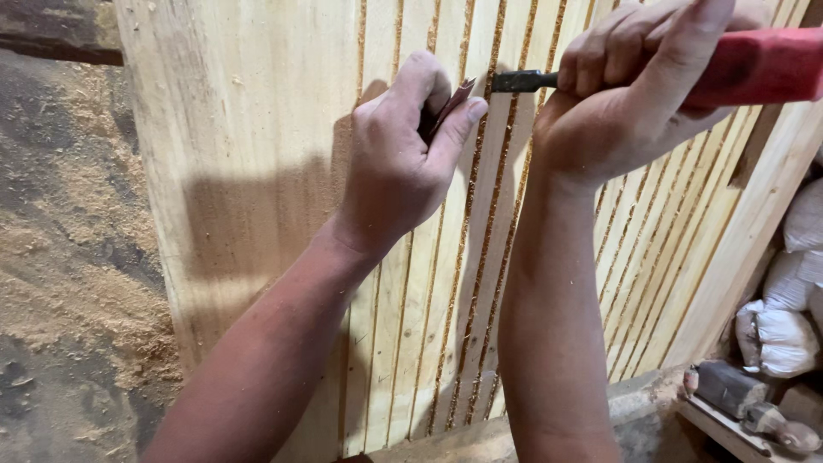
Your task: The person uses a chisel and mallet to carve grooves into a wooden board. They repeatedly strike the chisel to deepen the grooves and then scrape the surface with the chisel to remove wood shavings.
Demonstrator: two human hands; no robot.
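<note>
I see my left hand [399,159] pinched shut on a small folded piece of sandpaper [452,101], thumb and forefinger pressing it against a grooved pine panel [249,171]. My right hand [630,81], just beside the left and slightly above it, is clenched around a chisel [754,64] with a red handle. The dark metal shank pokes out of the fist towards the left hand and its tip meets one of the panel's grooves, close to the sandpaper. The grooves run in parallel lines under both hands and are packed with sawdust. Beyond the left hand, past the panel's edge, the floor [60,257] is strewn with sawdust. Below the right forearm lie white sacks [780,339] and a dusty power tool [729,387] on a shelf.
</note>
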